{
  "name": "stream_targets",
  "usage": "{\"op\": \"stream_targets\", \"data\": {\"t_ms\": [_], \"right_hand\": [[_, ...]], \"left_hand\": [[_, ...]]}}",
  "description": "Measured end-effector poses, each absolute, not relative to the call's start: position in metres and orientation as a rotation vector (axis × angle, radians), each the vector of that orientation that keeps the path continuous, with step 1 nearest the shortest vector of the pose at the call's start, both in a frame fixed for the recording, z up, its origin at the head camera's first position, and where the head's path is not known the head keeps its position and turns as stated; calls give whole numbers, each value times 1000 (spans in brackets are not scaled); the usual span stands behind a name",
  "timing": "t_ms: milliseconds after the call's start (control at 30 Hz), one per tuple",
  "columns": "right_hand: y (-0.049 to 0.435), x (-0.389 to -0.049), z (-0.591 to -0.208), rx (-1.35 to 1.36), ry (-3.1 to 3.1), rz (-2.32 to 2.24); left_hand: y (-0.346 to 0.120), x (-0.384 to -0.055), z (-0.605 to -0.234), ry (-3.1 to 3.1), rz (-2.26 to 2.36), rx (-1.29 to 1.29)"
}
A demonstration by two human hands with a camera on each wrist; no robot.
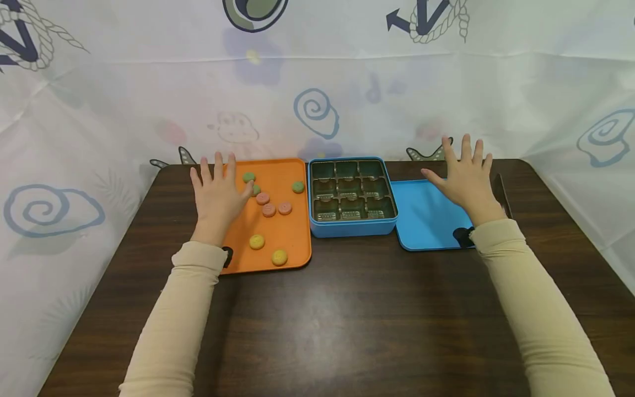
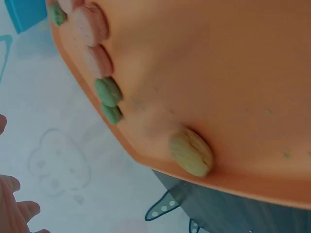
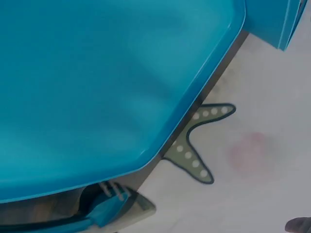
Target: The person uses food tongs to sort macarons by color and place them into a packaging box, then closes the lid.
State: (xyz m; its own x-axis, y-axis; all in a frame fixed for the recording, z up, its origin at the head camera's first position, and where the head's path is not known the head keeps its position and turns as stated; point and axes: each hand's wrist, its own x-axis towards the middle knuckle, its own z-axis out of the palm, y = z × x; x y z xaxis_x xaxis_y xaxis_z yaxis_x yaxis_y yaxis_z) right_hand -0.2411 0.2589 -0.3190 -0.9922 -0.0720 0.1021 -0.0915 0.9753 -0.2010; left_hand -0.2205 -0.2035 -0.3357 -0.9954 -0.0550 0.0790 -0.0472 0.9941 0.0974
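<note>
At nine o'clock from the box (image 1: 352,229), sweets (image 1: 268,210) could be scattered if brushed by the left grip (image 1: 217,199), spread wide and empty like the right grip (image 1: 468,181).

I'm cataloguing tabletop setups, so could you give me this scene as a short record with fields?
Left hand: fingers spread over the orange tray, holding nothing
Right hand: fingers spread over the blue tray, holding nothing
Orange tray contents: three green cookies, three pink cookies, three yellow cookies visible, one only in the left wrist view
Blue box: between the trays, nine compartments
Table: dark brown
</note>
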Motion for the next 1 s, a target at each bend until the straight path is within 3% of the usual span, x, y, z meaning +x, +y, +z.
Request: {"op": "stream_targets", "data": {"t_ms": [567,1000], "right_hand": [[327,-222,-346,-1,-3148,365],[353,-217,-369,-8,-3213,317]], "left_hand": [[-237,-207,-356,-3112,-136,-109],[-270,-197,-370,-3140,-99,-197]]}}
